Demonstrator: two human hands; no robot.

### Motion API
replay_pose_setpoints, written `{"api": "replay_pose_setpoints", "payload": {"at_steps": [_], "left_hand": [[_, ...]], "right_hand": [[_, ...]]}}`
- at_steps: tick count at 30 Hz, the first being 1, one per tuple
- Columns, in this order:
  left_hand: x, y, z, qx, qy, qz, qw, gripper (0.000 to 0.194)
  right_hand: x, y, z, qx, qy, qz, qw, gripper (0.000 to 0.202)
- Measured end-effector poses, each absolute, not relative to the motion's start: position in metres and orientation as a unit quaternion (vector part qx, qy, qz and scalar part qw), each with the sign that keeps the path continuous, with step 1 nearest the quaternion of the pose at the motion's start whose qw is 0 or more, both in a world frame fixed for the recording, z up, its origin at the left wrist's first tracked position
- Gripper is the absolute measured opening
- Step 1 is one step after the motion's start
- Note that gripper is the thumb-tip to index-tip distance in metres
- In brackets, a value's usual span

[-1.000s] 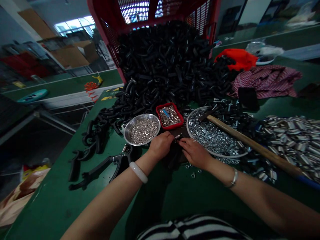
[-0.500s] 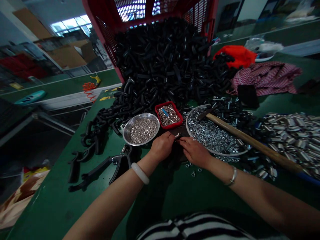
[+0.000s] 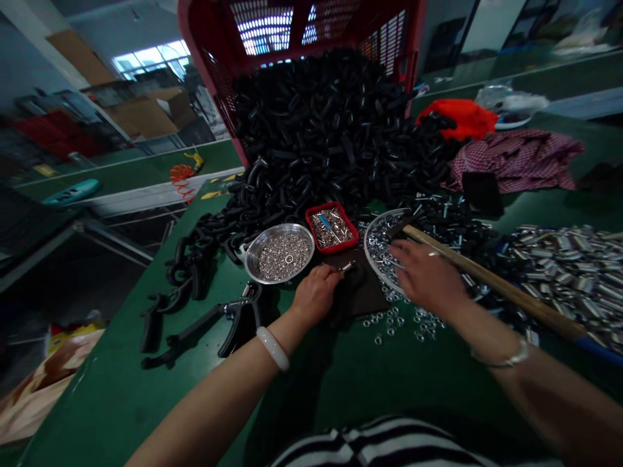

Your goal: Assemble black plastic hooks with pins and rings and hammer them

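Note:
My left hand (image 3: 316, 293) is closed on a black plastic part (image 3: 357, 277), which carries a small metal spring (image 3: 347, 266). This part lies over a dark flat pad (image 3: 372, 295), and the fingers hide some of it. Over the round tray (image 3: 374, 261) of small shiny metal pieces, my right hand (image 3: 431, 275) reaches down with its fingers apart. Its fingertips are among the pieces, and I see nothing held in them. Several loose nuts (image 3: 392, 321) lie near the tray's front edge. A hammer (image 3: 467, 263) rests across the tray.
A metal bowl of tiny parts (image 3: 249, 263) and a red box (image 3: 311, 211) stand ahead. Behind them, a tipped red crate (image 3: 207, 71) spills black parts. Black assemblies (image 3: 209, 321) lie left; metal sleeves (image 3: 574, 272) are heaped right. A checked cloth (image 3: 516, 159) lies behind.
My right hand has left the black part and moved right, over the tray of metal pieces. My left hand still holds the part. The view has shifted slightly.

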State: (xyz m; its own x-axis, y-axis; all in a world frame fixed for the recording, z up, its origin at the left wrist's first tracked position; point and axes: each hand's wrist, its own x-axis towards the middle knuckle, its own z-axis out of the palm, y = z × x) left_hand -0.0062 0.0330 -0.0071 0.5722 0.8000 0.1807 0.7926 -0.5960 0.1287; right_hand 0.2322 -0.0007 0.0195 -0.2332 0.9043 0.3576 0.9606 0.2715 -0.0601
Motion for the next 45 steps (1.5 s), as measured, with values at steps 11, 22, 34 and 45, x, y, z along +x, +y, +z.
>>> {"api": "replay_pose_setpoints", "payload": {"at_steps": [11, 22, 34, 45], "left_hand": [[-0.01, 0.024, 0.005, 0.908, 0.401, 0.121, 0.009, 0.03], [-0.003, 0.001, 0.012, 0.866, 0.486, 0.098, 0.063, 0.055], [-0.01, 0.006, 0.016, 0.88, 0.455, 0.108, 0.081, 0.053], [-0.012, 0.007, 0.016, 0.88, 0.453, 0.105, 0.094, 0.054]], "right_hand": [[0.351, -0.021, 0.02, -0.688, -0.709, 0.063, 0.138, 0.02], [0.288, -0.086, 0.034, -0.674, -0.698, 0.148, 0.188, 0.045], [0.267, -0.093, 0.044, -0.622, -0.751, -0.111, 0.192, 0.055], [0.279, -0.088, 0.043, -0.609, -0.771, -0.103, 0.153, 0.053]]}}
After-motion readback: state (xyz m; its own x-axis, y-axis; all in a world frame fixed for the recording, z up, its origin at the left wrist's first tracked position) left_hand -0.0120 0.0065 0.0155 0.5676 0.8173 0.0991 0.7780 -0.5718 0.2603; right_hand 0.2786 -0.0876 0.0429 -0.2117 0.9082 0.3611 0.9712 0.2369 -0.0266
